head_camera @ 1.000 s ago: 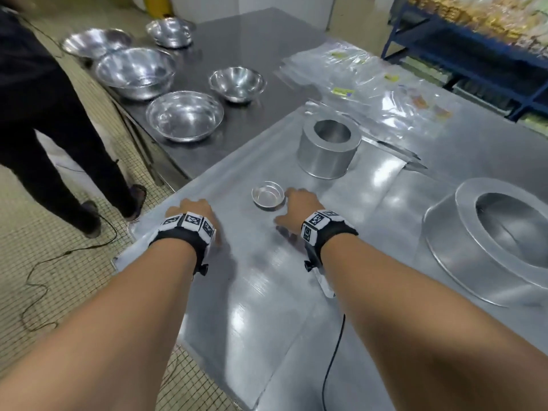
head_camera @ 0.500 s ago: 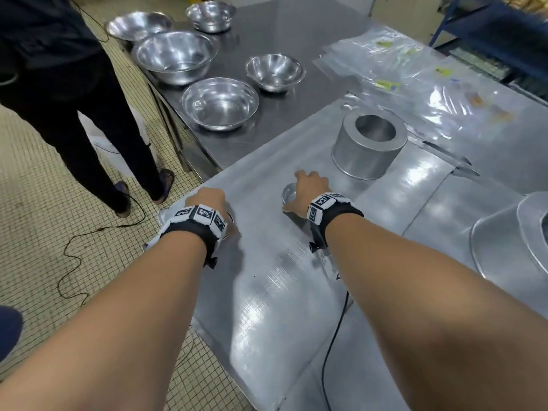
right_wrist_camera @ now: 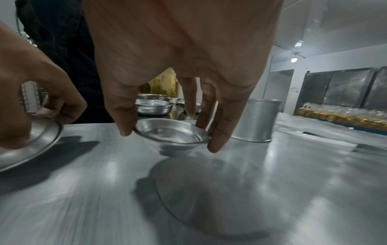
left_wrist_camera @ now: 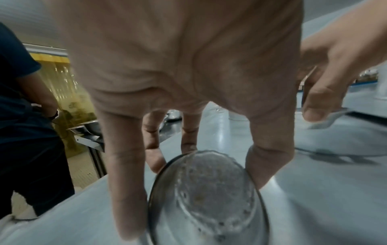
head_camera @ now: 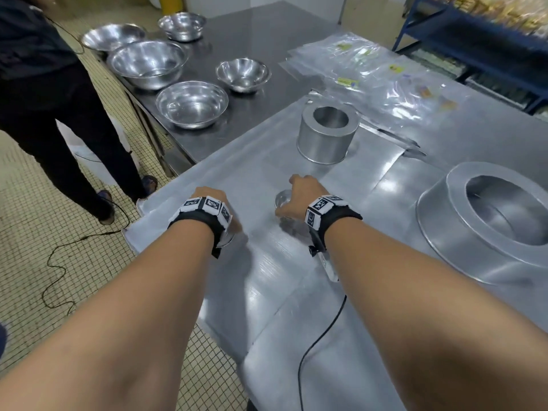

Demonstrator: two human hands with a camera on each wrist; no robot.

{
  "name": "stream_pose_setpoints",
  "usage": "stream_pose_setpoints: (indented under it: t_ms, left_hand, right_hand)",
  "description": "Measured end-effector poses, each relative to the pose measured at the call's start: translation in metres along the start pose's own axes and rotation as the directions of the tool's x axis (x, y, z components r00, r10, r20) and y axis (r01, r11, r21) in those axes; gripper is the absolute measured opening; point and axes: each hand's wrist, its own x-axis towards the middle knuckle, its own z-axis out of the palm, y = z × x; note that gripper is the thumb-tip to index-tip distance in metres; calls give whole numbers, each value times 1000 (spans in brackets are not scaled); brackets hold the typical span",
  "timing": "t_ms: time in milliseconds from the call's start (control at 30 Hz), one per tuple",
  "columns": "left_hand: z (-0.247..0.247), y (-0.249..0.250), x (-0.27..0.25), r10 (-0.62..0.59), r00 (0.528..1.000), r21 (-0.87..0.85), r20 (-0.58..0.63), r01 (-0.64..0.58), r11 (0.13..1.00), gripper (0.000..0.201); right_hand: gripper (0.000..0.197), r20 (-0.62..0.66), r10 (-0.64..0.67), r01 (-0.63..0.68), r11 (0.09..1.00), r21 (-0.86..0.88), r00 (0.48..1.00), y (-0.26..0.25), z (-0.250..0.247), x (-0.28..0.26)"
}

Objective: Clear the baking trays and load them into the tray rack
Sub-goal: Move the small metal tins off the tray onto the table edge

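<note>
Flat aluminium baking trays [head_camera: 267, 292] lie side by side on the steel table. My right hand [head_camera: 299, 191] reaches down over a small round metal cup [right_wrist_camera: 171, 132] and pinches its rim between thumb and fingers [right_wrist_camera: 220, 132]; the cup looks slightly raised above the tray. At the tray's left edge my left hand [head_camera: 210, 197] grips a small shallow metal dish [left_wrist_camera: 209, 199] by the rim, with fingers [left_wrist_camera: 125, 182] curled round it. In the head view the wrist hides most of that dish [head_camera: 226, 240].
A cylindrical tin [head_camera: 326, 137] stands behind my hands and a large ring mould [head_camera: 489, 221] sits to the right. Several steel bowls [head_camera: 192, 103] and clear plastic bags [head_camera: 385, 84] lie further back. A person [head_camera: 44, 99] stands left of the table. A blue rack [head_camera: 474, 40] is far right.
My right hand has moved from beside the small cup to over it and taken hold of its rim. The left hand stays at the tray's left edge.
</note>
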Motion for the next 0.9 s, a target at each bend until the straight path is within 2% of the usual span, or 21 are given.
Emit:
stream_pose_setpoints:
  t_ms: [100,433,567,733,900]
  left_hand:
    - [-5,24,-23,18,1000,-102,-23,-20,995,33]
    - [-23,131,-137,222,973,-148,-60,-228,962,33]
    - [-13,181,-193,320,937,-118,-136,-336,934,41]
    - [8,242,-261,441,891,-64,-109,-449,891,37]
    - [35,298,-319,547,827,-20,-125,-554,832,45]
  right_hand:
    - [86,-14,18,-17,1000,16,1000,25,-10,-30]
    - [85,-79,109,-106,993,50,991,134,-40,-168]
    - [87,-98,171,-163,983,78,980,180,-47,-232]
    - [80,-140,251,-232,963,137,958,236,-48,-313]
    - [80,-162,342,-314,933,177,925,289,-46,-388]
